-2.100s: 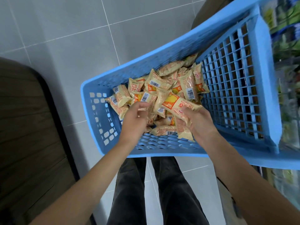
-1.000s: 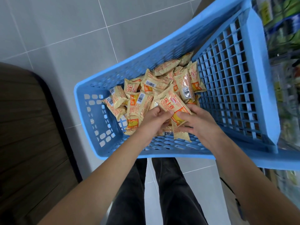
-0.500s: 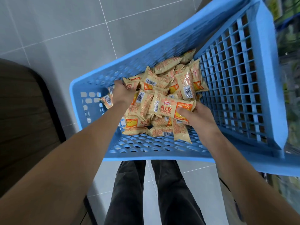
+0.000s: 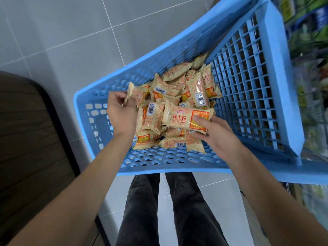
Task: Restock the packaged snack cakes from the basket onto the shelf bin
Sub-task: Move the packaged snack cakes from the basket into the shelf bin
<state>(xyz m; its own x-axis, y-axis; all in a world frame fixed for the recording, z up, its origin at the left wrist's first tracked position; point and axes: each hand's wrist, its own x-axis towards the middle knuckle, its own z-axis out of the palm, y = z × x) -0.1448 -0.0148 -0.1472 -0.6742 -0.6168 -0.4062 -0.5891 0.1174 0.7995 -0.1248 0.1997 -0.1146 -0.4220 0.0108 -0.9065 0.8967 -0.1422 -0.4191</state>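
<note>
A blue plastic basket [image 4: 99, 132] holds a heap of several cream and orange snack cake packets [image 4: 170, 86]. My right hand [image 4: 218, 135] grips a stack of snack cakes [image 4: 186, 119] over the basket's near side, thumb across the top packet's orange end. My left hand [image 4: 120, 114] pinches the crimped end of another snack cake [image 4: 137, 93] at the left edge of the heap. The shelf bin is not clearly in view.
Store shelves with green and blue packages [image 4: 308, 50] run along the right edge, blurred. A dark wood-grain surface [image 4: 26, 139] lies at the left. Grey floor tiles [image 4: 62, 32] lie beyond the basket, and my dark trouser legs [image 4: 166, 210] show below it.
My left hand has left the stack, reached to the heap's left edge and lifted one packet by its end. My right hand keeps its stack almost in place.
</note>
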